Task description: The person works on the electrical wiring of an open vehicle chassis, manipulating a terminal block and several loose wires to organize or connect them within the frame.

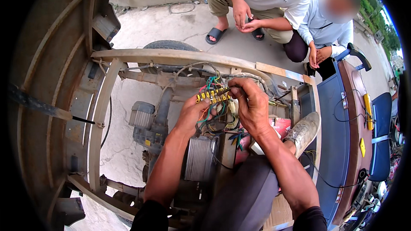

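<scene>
A yellow terminal strip (214, 96) with a row of metal screws sits among many coloured wires (212, 81). My left hand (191, 113) is closed on its left end, thumb on top and fingers underneath. At the strip's right end, my right hand (252, 105) pinches a thin dark rod-like thing (231, 87), which points left along the strip. Whether it is a screwdriver or a lead, I cannot tell. Below the strip hang loose wires with white connectors (233, 106). A finned silver metal box (200, 158) lies under my left forearm.
A metal vehicle frame (171, 57) surrounds the work, with a motor (142, 114) and a tyre (171, 45) inside and behind it. My shoe (303, 133) rests on the right side. Two people squat beyond the frame. At right stand a blue seat box (323, 141) and a blue chair (380, 137).
</scene>
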Available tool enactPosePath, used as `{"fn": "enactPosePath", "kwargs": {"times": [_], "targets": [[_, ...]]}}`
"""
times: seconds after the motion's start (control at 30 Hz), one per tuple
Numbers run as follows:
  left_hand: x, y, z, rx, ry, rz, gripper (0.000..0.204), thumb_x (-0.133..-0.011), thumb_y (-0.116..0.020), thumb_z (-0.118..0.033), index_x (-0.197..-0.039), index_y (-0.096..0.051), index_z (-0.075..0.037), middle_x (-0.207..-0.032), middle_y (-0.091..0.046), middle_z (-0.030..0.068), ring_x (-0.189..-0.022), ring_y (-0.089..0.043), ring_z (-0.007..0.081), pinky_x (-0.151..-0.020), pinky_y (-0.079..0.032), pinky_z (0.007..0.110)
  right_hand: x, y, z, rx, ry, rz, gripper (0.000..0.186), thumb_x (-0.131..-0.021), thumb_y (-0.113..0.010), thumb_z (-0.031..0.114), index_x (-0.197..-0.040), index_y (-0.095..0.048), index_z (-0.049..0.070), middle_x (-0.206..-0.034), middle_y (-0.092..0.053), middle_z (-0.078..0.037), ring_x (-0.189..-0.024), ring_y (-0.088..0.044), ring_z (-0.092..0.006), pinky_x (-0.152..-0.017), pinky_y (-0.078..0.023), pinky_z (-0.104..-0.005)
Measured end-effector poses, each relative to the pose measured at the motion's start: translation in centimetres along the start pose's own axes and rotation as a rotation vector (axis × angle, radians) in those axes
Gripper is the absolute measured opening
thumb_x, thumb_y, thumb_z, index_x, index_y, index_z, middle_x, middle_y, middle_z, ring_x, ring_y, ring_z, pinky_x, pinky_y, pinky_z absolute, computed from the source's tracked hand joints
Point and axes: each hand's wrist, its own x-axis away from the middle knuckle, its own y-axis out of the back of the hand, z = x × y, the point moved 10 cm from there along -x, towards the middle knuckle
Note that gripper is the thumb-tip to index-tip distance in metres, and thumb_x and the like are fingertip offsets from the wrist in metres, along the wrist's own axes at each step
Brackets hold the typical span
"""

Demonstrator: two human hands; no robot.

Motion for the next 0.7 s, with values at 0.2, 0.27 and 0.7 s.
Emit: {"fn": "enactPosePath", "kwargs": {"times": [0.2, 0.27, 0.7], "targets": [[-0.1, -0.1, -0.1, 0.024, -0.024, 0.025, 0.026, -0.100, -0.055, -0.011, -0.124, -0.058, -0.002, -0.104, -0.068, 0.0074, -0.075, -0.064, 0.0147, -0.061, -0.050, 0.027, 0.3, -1.5, -0.9, -0.056, -0.007, 0.103, 0.016, -0.092, -0.060, -0.003, -0.106, -0.064, 0.002, -0.096, -0.066, -0.016, -0.089, -0.067, -0.0360, -0.076, -0.053, -0.0401], [0.1, -0.3, -0.2, 0.023, -0.017, 0.019, 0.026, -0.100, -0.055, -0.011, -0.124, -0.058, -0.002, -0.104, -0.068, 0.0074, -0.076, -0.064, 0.0148, -0.062, -0.050, 0.027, 0.4, -1.6, -0.2, -0.066, 0.047, 0.133, 0.017, -0.092, -0.060, -0.004, -0.107, -0.064, 0.002, -0.097, -0.065, -0.016, -0.089, -0.067, -0.0362, -0.076, -0.053, -0.0401], [0.5, -0.6, -0.5, 0.000, -0.007, 0.019, 0.027, -0.100, -0.054, -0.011, -0.126, -0.058, -0.003, -0.103, -0.068, 0.0058, -0.078, -0.066, 0.0145, -0.063, -0.051, 0.027, 1.1, -3.3, -3.5, -0.583, -0.385, 0.160, 0.024, -0.101, -0.062, 0.021, -0.113, -0.060, 0.000, -0.103, -0.071, -0.013, -0.079, -0.065, -0.0184, -0.073, -0.053, -0.0310]]}}
